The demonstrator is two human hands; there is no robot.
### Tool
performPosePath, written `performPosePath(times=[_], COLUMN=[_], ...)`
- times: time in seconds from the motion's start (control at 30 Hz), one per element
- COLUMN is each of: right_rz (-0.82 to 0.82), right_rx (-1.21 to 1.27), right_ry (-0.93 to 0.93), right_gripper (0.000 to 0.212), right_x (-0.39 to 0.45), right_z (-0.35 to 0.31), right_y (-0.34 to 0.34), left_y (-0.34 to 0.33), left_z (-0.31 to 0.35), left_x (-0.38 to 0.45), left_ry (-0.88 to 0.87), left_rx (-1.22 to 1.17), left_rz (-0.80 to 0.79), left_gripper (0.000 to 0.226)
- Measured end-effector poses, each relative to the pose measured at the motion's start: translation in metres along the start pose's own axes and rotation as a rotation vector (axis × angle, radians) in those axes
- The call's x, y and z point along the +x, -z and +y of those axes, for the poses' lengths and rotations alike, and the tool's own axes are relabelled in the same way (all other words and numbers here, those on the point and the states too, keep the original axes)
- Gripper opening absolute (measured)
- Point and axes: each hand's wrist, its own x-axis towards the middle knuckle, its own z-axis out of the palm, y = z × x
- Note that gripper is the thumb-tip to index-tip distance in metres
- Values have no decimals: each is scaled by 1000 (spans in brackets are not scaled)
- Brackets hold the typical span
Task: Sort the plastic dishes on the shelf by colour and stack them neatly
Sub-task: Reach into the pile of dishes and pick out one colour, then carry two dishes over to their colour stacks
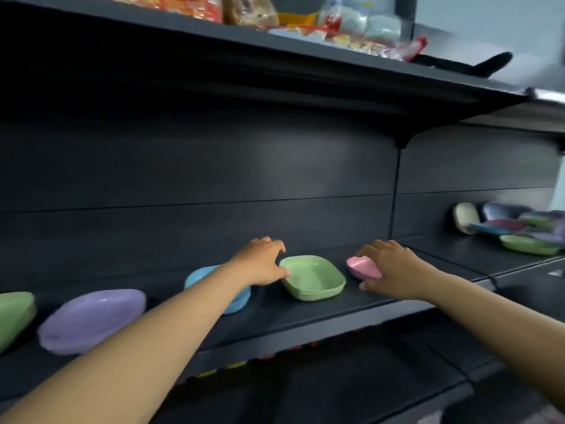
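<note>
A row of plastic dishes sits on the dark shelf [305, 313]. A light green dish [313, 278] is in the middle, and my left hand [260, 261] touches its left rim with thumb and fingers apart. A pink dish [362, 267] lies to its right, tilted, with my right hand [388, 270] closed over its right side. Behind my left forearm is a blue dish [198, 276], partly hidden. Further left lie a purple dish [91, 319] and another green dish [13, 313] at the frame's edge.
A jumble of mixed-colour dishes [519, 228] sits on the adjoining shelf section at far right. The upper shelf [275, 65] overhangs and carries packaged food [250, 13]. A lower shelf [336, 387] lies below.
</note>
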Motion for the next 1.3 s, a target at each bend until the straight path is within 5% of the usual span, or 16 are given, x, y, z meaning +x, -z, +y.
performPosePath(times=[0.47,0.97,1.3], right_rz=[84,-7,12], right_rx=[99,-38,107], right_ry=[-286,-365,-344], right_gripper=[68,69,68], right_x=[-102,-32,51], right_z=[278,539,713], right_y=[-6,-50,-91], left_y=[-74,-165,-229], left_z=[314,460,542], left_x=[136,380,516], left_ry=[-248,-167,-4], left_rx=[-118,-378,-508], left_rz=[-88,-142,-177], left_gripper=[55,50,45])
